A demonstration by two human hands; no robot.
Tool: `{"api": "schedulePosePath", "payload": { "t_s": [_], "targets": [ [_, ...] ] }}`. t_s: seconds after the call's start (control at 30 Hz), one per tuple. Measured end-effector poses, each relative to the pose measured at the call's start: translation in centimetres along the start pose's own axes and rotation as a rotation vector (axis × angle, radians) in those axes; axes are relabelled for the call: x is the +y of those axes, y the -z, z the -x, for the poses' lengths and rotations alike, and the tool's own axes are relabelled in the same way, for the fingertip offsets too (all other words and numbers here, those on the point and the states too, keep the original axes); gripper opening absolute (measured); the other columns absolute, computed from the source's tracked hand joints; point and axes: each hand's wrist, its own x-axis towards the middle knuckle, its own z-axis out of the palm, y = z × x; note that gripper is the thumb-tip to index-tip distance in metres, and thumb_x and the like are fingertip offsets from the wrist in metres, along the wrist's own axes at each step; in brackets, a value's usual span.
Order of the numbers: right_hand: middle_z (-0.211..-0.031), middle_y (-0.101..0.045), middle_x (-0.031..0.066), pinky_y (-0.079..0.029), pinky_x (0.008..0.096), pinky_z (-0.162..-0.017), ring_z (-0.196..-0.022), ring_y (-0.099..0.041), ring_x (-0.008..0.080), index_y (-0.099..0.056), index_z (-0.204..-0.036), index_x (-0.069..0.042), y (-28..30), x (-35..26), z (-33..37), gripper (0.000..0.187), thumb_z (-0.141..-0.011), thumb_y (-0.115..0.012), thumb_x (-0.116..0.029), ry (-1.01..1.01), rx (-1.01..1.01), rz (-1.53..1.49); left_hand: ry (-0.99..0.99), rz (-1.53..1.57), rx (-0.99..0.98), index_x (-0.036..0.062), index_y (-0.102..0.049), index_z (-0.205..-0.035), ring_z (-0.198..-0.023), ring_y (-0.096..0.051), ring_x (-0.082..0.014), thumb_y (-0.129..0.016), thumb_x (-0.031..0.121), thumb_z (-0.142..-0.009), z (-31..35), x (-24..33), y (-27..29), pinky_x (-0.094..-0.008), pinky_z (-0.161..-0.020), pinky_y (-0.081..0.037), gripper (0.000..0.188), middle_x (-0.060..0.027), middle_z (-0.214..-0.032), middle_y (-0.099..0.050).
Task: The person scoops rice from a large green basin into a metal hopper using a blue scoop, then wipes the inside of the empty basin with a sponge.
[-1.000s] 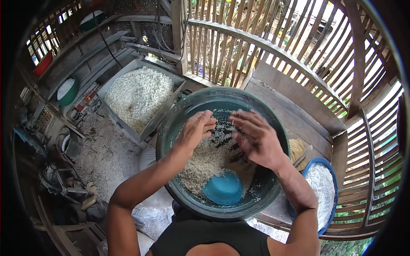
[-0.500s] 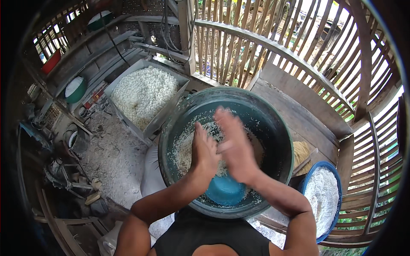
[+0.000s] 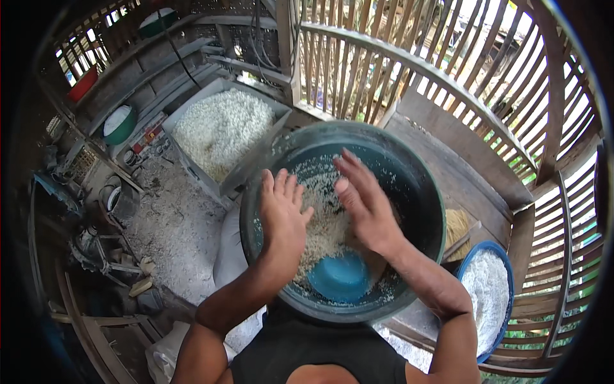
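Note:
My left hand and my right hand are held apart over a large dark green tub. Both are open with the fingers stretched, and I see nothing held in either. Inside the tub, below and between the hands, lies a pale crumbly, grated-looking mass. Loose crumbs cling to the tub's inner wall. Near my body, a round blue bowl rests in the tub beside the crumbs.
A metal bin heaped with white crumbs stands beyond the tub to the left. At the right, a blue basin holds white powder. A wooden bench runs along the slatted wall. Smaller green basin sits far left.
My palms were close together over the tub; now they have moved apart, the left to the left and the right to the right. The view has shifted slightly.

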Motion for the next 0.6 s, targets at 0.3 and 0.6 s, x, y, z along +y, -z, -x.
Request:
{"api": "schedulePosePath", "payload": {
  "t_s": [0.3, 0.6],
  "targets": [
    [-0.156, -0.027, 0.0229, -0.017, 0.0606, -0.116, -0.146, -0.024, 0.0403, -0.025, -0.152, -0.002, -2.7, 0.7, 6.0, 0.081, -0.093, -0.056, -0.048, -0.063, -0.212, 0.501, -0.199, -0.168, -0.184, 0.0025, -0.035, -0.149, -0.138, -0.041, -0.0289, -0.051, 0.051, -0.096, 1.3, 2.4, 2.5, -0.0414, -0.111, -0.033, 0.073, -0.0178, -0.153, -0.036],
    [-0.149, -0.034, 0.0273, -0.039, 0.0662, -0.101, -0.137, -0.037, 0.0436, -0.039, -0.141, 0.000, -3.4, 2.4, 8.6, 0.077, -0.085, -0.068, -0.046, -0.072, -0.363, 0.958, -0.251, -0.513, -0.184, -0.0024, -0.051, -0.138, -0.134, -0.046, -0.0263, -0.063, 0.013, -0.095, 0.8, 1.2, 4.9, -0.0346, -0.112, -0.036, 0.047, -0.0179, -0.141, -0.052]
  ]
}}
